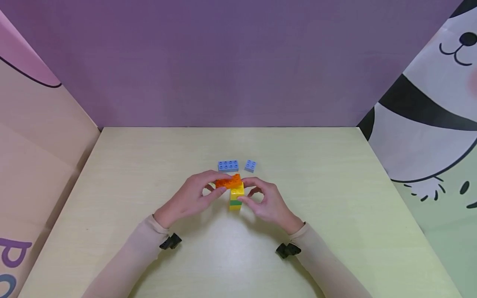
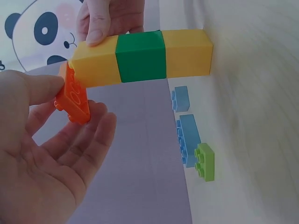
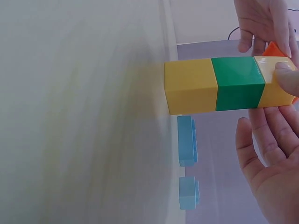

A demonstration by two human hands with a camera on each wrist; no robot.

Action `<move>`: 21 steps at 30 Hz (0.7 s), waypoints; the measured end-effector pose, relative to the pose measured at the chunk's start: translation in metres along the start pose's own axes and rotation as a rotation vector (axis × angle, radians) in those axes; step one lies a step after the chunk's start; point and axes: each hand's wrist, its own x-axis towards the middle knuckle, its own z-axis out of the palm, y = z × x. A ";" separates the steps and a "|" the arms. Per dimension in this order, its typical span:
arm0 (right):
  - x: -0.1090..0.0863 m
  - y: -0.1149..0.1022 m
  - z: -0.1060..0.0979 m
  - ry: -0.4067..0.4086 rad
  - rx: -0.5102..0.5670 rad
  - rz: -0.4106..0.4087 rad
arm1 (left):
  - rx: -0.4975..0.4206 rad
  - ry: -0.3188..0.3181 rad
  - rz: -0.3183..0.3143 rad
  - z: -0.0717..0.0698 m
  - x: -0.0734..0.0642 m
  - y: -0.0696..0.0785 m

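A tower of toy building bricks stands upright on the table: a yellow brick (image 3: 191, 87) at the bottom, a green brick (image 3: 239, 84) in the middle and another yellow brick (image 1: 237, 193) on top. My left hand (image 1: 197, 192) pinches an orange brick (image 1: 232, 182) between thumb and fingers. That brick is tilted, and its edge meets the studs of the top yellow brick in the left wrist view. From the other side, my right hand (image 1: 268, 201) grips the top yellow brick, its thumb (image 3: 287, 79) pressed on the side face.
Behind the tower lie a long blue brick (image 1: 228, 166) and a smaller blue brick (image 1: 250, 166). A light green brick (image 2: 205, 162) sits close to the long blue one, hidden in the head view. A purple panel (image 1: 231, 66) rises along the table's (image 1: 316, 165) far edge.
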 end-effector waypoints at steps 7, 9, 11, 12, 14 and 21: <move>-0.001 0.000 0.000 0.001 0.000 0.000 | 0.081 -0.012 0.030 0.002 -0.003 0.006; -0.001 0.001 0.000 0.001 -0.002 0.003 | 0.118 -0.017 0.036 0.001 -0.004 0.009; -0.001 0.001 0.000 0.000 -0.002 0.006 | 0.163 -0.029 0.046 0.001 -0.004 0.012; -0.001 0.001 0.000 0.000 0.001 0.007 | 0.181 -0.035 0.053 0.001 -0.004 0.013; -0.002 0.001 0.000 0.000 0.004 0.008 | 0.214 -0.044 0.063 0.000 -0.004 0.017; -0.002 0.003 0.000 0.001 0.013 -0.002 | 0.272 -0.033 0.093 -0.001 -0.002 0.023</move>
